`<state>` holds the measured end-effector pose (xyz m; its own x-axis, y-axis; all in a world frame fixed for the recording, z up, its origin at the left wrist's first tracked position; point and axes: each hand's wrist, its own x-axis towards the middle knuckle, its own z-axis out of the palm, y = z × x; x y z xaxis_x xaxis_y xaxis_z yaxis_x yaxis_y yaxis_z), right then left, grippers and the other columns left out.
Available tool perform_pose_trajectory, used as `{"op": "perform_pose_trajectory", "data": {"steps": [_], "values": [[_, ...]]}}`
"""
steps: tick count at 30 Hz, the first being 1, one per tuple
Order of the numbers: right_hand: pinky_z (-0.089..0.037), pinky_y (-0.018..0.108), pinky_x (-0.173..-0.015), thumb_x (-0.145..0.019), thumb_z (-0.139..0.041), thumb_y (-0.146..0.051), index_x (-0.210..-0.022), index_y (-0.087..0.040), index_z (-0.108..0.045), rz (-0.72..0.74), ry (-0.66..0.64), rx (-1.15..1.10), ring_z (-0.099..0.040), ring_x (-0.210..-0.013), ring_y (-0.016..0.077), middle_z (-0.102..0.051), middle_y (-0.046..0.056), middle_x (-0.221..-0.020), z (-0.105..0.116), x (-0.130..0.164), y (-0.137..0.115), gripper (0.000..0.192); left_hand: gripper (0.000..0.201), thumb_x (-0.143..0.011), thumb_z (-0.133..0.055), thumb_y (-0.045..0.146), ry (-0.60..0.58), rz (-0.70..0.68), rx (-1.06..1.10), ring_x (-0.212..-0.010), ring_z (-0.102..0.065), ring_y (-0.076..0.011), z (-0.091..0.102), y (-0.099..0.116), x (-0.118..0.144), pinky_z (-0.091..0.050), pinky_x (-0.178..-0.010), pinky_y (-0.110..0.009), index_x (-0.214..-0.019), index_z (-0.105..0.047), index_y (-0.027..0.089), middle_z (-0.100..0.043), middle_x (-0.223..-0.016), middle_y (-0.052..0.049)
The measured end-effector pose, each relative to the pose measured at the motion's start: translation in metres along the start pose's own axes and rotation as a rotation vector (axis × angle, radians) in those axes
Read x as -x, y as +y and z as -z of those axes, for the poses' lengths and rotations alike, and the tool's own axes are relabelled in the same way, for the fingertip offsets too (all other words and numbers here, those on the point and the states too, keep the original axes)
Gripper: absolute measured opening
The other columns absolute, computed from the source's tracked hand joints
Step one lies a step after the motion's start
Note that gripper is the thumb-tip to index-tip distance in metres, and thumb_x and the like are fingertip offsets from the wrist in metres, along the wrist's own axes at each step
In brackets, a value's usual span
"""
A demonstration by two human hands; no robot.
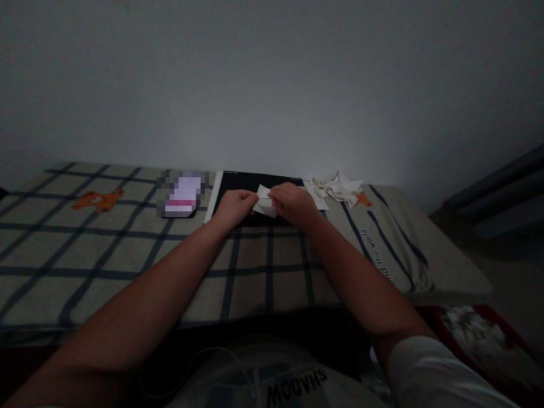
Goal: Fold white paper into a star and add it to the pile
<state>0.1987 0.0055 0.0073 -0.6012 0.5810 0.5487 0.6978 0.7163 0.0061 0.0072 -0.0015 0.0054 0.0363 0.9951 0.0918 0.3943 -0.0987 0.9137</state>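
One folded piece of white paper (264,194) is held just above a single black pad (244,180) with a white left edge. Two hands have it in a pinching grip: the left hand (234,208) at its left edge, the right hand (296,205) at its right. One crumpled heap of paper (340,188) lies right of the pad, one phone (183,195) left, all on one checked cloth (187,249) with two orange bear figures (98,200).
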Motion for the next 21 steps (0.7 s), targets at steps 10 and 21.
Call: {"op": "perform_pose_trajectory", "data": {"steps": [10,21], "values": [[-0.044,0.034,-0.083,-0.087,-0.052,-0.015,-0.102,-0.014,-0.068,0.126,0.040,-0.041,-0.056,-0.096,0.0210,-0.067,0.011,-0.102,-0.001,0.002,0.014,0.022,0.021,-0.074,-0.061,0.032,-0.085,0.019,0.143,-0.061,-0.060,-0.0125,-0.003,-0.002,-0.002,-0.050,-0.055,-0.022,-0.079,-0.073,0.015,-0.069,-0.073,-0.002],[-0.044,0.034,-0.084,-0.087,-0.053,-0.017,-0.090,-0.016,-0.065,0.084,0.015,-0.287,-0.056,-0.091,0.0192,-0.065,0.008,-0.092,-0.005,0.001,0.018,0.012,0.029,-0.076,-0.058,0.035,-0.177,-0.075,0.032,-0.063,-0.062,-0.0152,0.000,-0.010,-0.006,-0.049,-0.060,-0.025,-0.090,-0.076,0.016,-0.072,-0.077,-0.003]]}}
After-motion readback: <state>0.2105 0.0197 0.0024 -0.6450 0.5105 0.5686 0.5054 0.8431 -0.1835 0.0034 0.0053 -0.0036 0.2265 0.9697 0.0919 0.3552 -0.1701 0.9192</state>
